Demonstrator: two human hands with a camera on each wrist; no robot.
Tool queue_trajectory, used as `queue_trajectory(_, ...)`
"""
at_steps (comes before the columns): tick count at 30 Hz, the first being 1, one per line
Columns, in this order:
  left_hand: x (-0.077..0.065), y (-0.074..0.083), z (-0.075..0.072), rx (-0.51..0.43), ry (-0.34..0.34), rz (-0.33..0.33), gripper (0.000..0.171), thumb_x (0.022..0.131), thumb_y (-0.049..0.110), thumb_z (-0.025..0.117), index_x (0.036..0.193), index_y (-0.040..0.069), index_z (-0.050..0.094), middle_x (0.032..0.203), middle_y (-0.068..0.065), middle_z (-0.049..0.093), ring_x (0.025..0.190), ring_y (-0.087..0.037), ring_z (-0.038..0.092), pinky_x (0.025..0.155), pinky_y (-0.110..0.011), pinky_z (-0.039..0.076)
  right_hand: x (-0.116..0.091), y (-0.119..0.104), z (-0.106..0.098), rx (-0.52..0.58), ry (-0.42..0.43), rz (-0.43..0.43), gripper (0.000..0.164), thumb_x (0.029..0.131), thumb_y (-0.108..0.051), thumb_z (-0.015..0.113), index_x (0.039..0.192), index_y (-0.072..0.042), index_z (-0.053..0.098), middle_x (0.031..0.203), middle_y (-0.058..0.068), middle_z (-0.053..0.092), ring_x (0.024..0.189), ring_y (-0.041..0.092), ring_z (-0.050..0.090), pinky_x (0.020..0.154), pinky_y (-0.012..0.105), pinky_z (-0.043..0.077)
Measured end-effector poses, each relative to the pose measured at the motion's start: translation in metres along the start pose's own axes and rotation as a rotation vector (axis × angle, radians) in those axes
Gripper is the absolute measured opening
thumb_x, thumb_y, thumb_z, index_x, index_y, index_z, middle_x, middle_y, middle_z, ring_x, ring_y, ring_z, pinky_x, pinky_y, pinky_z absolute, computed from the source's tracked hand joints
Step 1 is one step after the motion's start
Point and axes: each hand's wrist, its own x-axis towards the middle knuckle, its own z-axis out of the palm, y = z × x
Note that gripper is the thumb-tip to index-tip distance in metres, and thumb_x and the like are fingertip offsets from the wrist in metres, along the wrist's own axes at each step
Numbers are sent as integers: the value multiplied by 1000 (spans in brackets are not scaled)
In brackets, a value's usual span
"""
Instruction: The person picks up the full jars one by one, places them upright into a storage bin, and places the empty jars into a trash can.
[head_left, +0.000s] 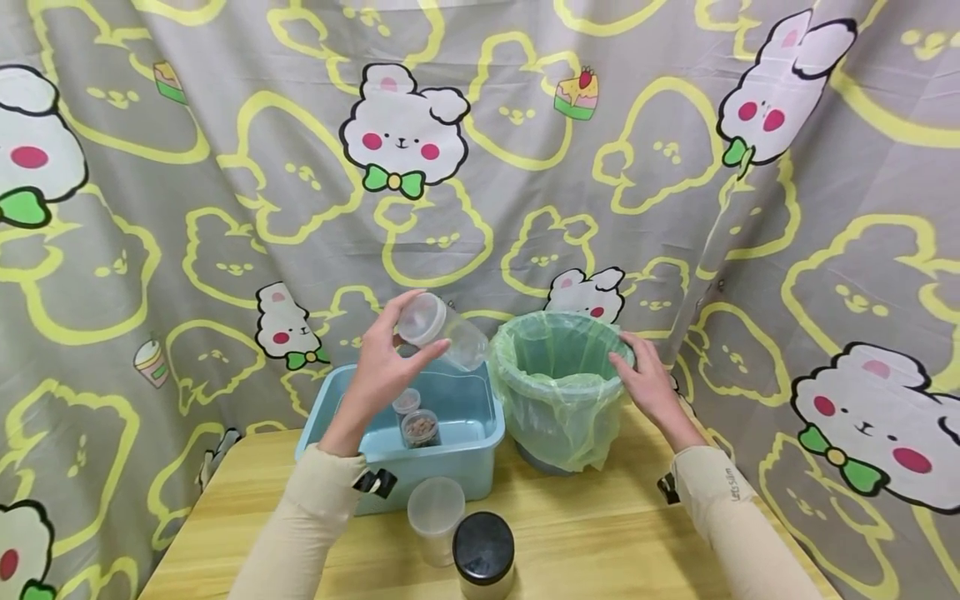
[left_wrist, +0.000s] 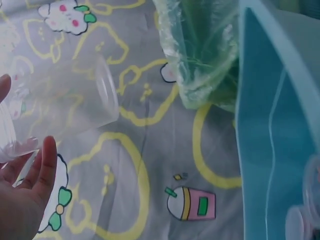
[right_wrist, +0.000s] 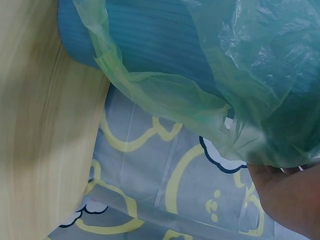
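My left hand (head_left: 378,371) grips a clear plastic jar (head_left: 467,343) by its lidded end. The jar is tilted, its base pointing right and down, and no contents show through its wall (left_wrist: 70,100). It is held over the back of a blue tub (head_left: 427,477), close to a trash bin (head_left: 536,457) lined with a thin green bag (head_left: 562,417). My right hand (head_left: 651,383) holds the bin's right rim through the bag, thumb on the inner side. In the right wrist view, the bag's folds (right_wrist: 160,95) hide most of those fingers.
Inside the tub stand a small lidded jar (head_left: 407,402) and a jar of brown bits (head_left: 420,429). In front of it, a frosted-lid clear container (head_left: 437,508) stands beside a black-lidded jar (head_left: 483,550) on the wooden table (head_left: 592,533). A patterned curtain (head_left: 525,183) hangs behind.
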Motion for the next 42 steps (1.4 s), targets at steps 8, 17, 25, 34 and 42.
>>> queue_trajectory(8, 21, -5, 44, -85, 46, 3, 78, 88, 28, 85, 155, 23, 45, 138, -11, 58, 99, -26, 63, 79, -44, 59, 0, -1, 2, 14, -11, 0, 59, 108, -32, 52, 156, 1, 39, 156, 29, 36, 145, 50, 36, 119, 67, 28)
queue_trajectory(17, 26, -12, 94, -128, -9, -32, 78, 90, 26, 83, 153, 16, 39, 133, -15, 59, 91, -26, 67, 77, -38, 61, 0, -6, 0, 8, -12, -21, 55, 107, -24, 54, 154, 2, 41, 156, 30, 38, 146, 49, 35, 118, 66, 28)
queue_trajectory(25, 20, -18, 120, -21, -82, -4, 75, 89, 30, 84, 153, 17, 46, 138, -15, 59, 109, -29, 66, 78, -33, 62, 2, -8, -3, -20, -59, -29, 53, 102, -13, 54, 153, 0, 45, 158, 25, 39, 143, 47, 40, 113, 65, 35)
queue_trajectory(34, 12, -26, 137, 114, -165, -6, 75, 90, 36, 82, 155, 20, 47, 143, -10, 55, 113, -27, 66, 89, -36, 60, 2, -7, -10, -57, -106, -45, 55, 98, -9, 54, 152, -1, 48, 157, 26, 43, 140, 46, 44, 111, 62, 38)
queue_trajectory(42, 6, -25, 144, 192, -267, -28, 72, 91, 41, 80, 153, 21, 50, 152, -6, 52, 125, -31, 63, 101, -52, 54, 2, -16, -20, -86, -145, -28, 52, 99, -7, 53, 150, -1, 51, 156, 27, 45, 137, 47, 47, 106, 60, 44)
